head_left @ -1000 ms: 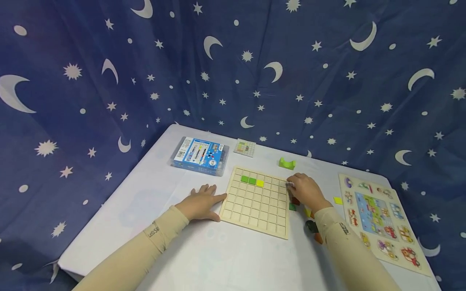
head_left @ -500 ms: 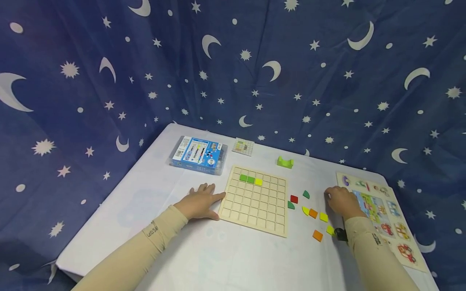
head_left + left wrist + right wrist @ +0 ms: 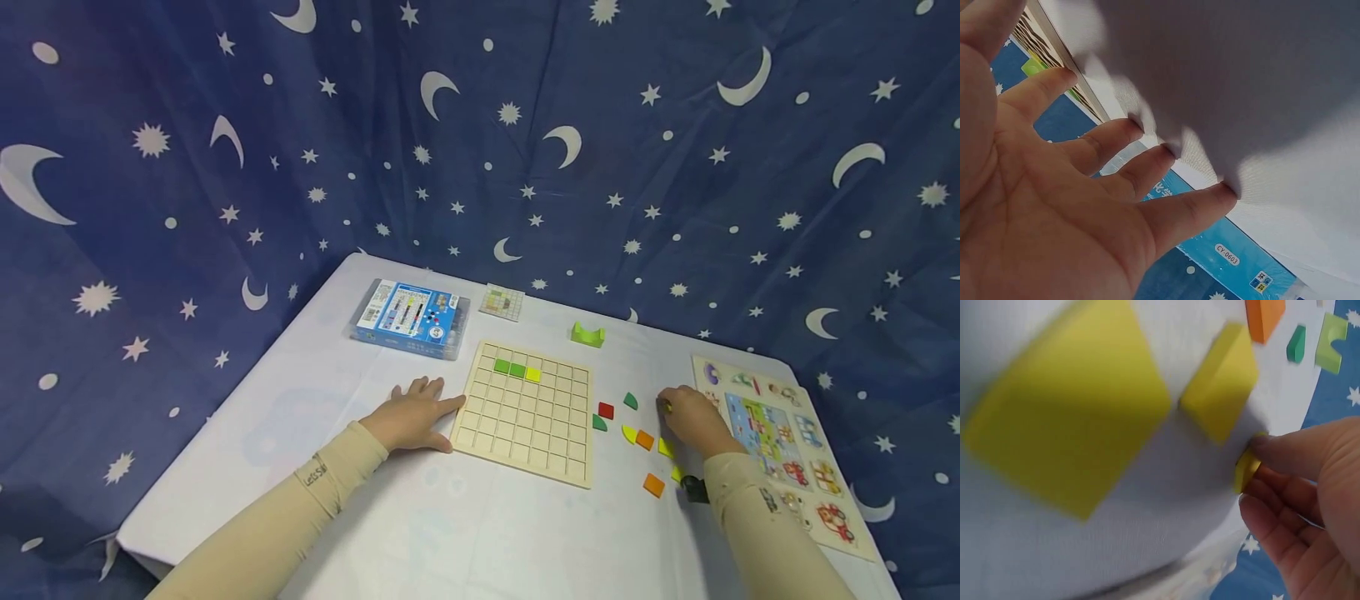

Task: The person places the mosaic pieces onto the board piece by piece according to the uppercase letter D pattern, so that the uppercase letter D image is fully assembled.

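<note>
My left hand [image 3: 412,418] lies spread on the table, thumb and index finger at the left edge of a wooden grid board [image 3: 517,425]. Its fingertips touch the white cloth in the left wrist view. Near the board's top row sit two green tiles [image 3: 502,366] and a yellow tile [image 3: 533,375], side by side. Right of the board, my right hand [image 3: 696,421] pinches a small yellow tile [image 3: 1248,467] between thumb and fingers, close over the cloth. Two more yellow tiles [image 3: 1072,409] lie beside that hand in the right wrist view.
Loose pieces lie right of the board: a red tile [image 3: 606,411], orange tiles [image 3: 654,485], green quarter-rounds [image 3: 631,401]. A picture puzzle [image 3: 825,467] covers the right side. Behind stand a blue-labelled box [image 3: 412,317], a pattern card [image 3: 502,302] and a light-green holder [image 3: 588,335].
My right hand has gone from the board's upper right edge out toward the puzzle, then slightly back left, and now pinches a yellow tile. The left hand has stayed put.
</note>
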